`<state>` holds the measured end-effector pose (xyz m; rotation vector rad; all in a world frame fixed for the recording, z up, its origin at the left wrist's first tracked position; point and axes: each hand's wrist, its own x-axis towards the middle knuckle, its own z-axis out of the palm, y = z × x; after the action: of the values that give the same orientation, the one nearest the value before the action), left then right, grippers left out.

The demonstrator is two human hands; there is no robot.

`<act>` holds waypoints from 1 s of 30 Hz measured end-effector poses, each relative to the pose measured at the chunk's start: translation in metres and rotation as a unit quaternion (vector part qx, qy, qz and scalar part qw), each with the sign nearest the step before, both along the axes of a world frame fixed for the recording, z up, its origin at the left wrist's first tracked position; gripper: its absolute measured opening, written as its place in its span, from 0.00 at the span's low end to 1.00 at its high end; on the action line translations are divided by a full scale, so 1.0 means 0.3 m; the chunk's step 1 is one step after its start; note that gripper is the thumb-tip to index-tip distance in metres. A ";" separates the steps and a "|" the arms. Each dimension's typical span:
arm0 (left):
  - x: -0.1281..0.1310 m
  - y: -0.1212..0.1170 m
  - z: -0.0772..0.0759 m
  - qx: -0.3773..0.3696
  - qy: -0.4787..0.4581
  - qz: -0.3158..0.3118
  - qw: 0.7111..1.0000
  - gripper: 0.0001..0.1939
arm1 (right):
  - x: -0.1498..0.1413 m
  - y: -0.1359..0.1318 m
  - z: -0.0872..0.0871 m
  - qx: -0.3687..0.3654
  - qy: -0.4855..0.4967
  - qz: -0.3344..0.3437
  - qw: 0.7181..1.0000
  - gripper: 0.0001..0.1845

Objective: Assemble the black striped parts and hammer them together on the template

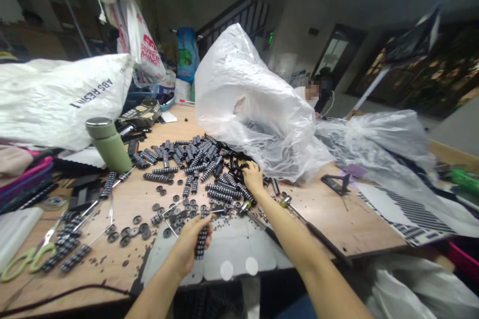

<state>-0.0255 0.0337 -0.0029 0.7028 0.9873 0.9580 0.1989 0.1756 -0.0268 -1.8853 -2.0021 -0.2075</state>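
My left hand (189, 245) is closed around a rod stacked with small black discs (202, 241), near the front edge of the wooden table (329, 219). My right hand (252, 178) reaches further out, fingers curled down into a pile of black parts (234, 164) at the mouth of a big clear plastic bag (250, 104); what it grips is hidden. Many filled rods of discs (194, 159) lie heaped between the hands and a green flask (109, 144). Loose black discs (130, 232) are scattered at the left.
Green-handled scissors (22, 259) lie at the front left. Screwdriver-like tools (299, 219) rest by my right forearm. A white ABS resin sack (63, 94) sits at the left, more plastic sheeting (377, 144) at the right. A person (318, 92) sits behind the bag.
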 end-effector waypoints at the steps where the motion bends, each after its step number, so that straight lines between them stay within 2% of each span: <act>1: -0.001 0.004 -0.003 0.002 0.002 0.010 1.000 0.18 | -0.010 -0.013 0.012 0.016 0.004 0.011 1.000 0.15; 4: -0.003 0.020 -0.007 -0.006 0.000 0.038 0.999 0.18 | -0.054 -0.105 0.028 0.036 0.012 0.067 0.997 0.18; 6: 0.000 0.027 -0.004 -0.024 -0.011 0.033 0.999 0.17 | -0.096 -0.205 0.013 0.045 0.023 0.164 0.985 0.18; 8: 0.007 0.024 0.000 -0.039 -0.030 0.017 0.999 0.16 | -0.140 -0.318 -0.012 0.071 0.049 0.291 0.953 0.18; 10: 0.014 0.015 0.000 -0.041 -0.029 0.007 0.999 0.14 | -0.173 -0.422 -0.028 0.087 0.086 0.367 0.922 0.19; 12: 0.017 0.004 -0.005 -0.020 0.008 0.016 1.000 0.14 | -0.189 -0.497 -0.021 0.081 0.126 0.362 0.920 0.20; 14: 0.018 -0.007 -0.015 0.016 0.062 0.035 0.997 0.14 | -0.191 -0.536 0.007 0.058 0.157 0.324 0.931 0.22; 18: 0.023 -0.021 -0.033 0.055 0.130 0.041 0.989 0.14 | -0.195 -0.543 0.077 -0.011 0.153 0.277 0.949 0.51; 19: 0.026 -0.024 -0.037 0.057 0.138 0.039 0.988 0.13 | -0.200 -0.540 0.087 -0.030 0.163 0.277 0.947 0.54; 21: 0.030 -0.033 -0.044 0.079 0.170 0.061 0.980 0.12 | -0.216 -0.540 0.093 -0.077 0.258 0.248 0.931 0.53; 22: 0.031 -0.039 -0.050 0.114 0.198 0.080 0.970 0.11 | -0.225 -0.543 0.091 -0.113 0.343 0.214 0.908 0.49; 23: 0.029 -0.046 -0.057 0.164 0.233 0.096 0.954 0.10 | -0.234 -0.547 0.086 -0.161 0.439 0.173 0.867 0.45; 25: 0.023 -0.063 -0.078 0.289 0.304 0.098 0.903 0.07 | -0.252 -0.558 0.073 -0.279 0.605 0.098 0.740 0.37; 27: 0.015 -0.080 -0.103 0.389 0.352 0.054 0.850 0.06 | -0.269 -0.570 0.064 -0.373 0.694 0.068 0.612 0.31; 28: 0.012 -0.088 -0.115 0.419 0.368 0.029 0.830 0.08 | -0.275 -0.575 0.061 -0.399 0.719 0.062 0.566 0.29; 30: 0.007 -0.099 -0.131 0.450 0.395 -0.014 0.801 0.11 | -0.285 -0.583 0.060 -0.423 0.754 0.045 0.501 0.25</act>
<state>-0.0232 0.0039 -0.0423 2.0414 1.1942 1.1153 0.1136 0.0008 -0.0090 -1.1395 -0.7100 2.0144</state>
